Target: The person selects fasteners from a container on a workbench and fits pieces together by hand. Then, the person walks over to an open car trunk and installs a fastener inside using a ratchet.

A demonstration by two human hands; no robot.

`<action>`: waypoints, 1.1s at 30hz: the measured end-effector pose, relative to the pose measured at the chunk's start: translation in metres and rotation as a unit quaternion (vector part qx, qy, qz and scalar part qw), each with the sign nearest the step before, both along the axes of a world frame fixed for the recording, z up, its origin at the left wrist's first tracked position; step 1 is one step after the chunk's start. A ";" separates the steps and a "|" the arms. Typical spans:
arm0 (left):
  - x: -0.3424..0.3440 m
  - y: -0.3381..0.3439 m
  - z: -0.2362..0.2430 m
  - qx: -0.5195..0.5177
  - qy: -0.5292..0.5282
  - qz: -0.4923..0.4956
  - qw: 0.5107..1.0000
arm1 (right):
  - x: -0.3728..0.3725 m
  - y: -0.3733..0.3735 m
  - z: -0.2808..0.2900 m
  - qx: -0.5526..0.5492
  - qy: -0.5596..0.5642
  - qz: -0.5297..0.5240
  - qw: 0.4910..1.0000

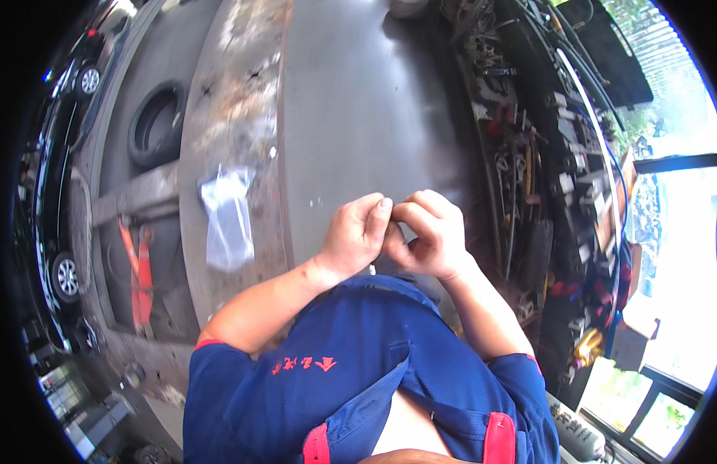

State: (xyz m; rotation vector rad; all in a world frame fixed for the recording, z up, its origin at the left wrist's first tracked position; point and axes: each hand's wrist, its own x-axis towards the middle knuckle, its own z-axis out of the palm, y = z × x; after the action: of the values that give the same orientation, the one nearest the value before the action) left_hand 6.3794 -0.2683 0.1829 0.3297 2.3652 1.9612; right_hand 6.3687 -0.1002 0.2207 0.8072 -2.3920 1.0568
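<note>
My left hand (354, 237) and my right hand (431, 238) meet at the fingertips in front of my dark blue shirt. The left fingers are curled in, with the thumb pressed against the forefinger. On the right hand, thumb and forefinger bend toward each other in a pinch. Whatever lies between the fingers is too small or hidden to name. Off to the left, a clear plastic bag (230, 220) rests on a worn, stained surface, apart from both hands.
A black tyre (134, 127) lies on the floor at the left, with a red-orange metal tool (142, 282) nearer me. Dark cars (53, 232) stand beyond. Along the right runs a crowded rack of hand tools (513, 166) beside bright windows (679, 232).
</note>
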 end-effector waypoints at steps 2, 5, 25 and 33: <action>-0.092 0.007 -0.023 0.027 -0.029 0.024 0.999 | -0.104 0.011 -0.021 0.012 0.012 0.033 0.999; -0.223 0.002 -0.056 0.000 -0.062 0.035 0.997 | -0.242 0.019 -0.036 -0.065 -0.146 0.108 0.981; -1.075 -0.104 -0.011 -0.032 0.060 0.064 0.996 | -1.119 -0.085 -0.002 -0.022 -0.117 0.157 0.980; -1.436 -0.127 0.011 0.234 -0.262 0.000 0.936 | -1.479 -0.102 0.000 -0.033 0.028 0.181 0.983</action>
State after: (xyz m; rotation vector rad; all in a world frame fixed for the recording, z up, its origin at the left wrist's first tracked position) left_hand 4.9438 -0.3958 0.1944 -0.1675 1.5679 2.2404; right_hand 4.8893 -0.2019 0.2202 1.2626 -2.1998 1.2202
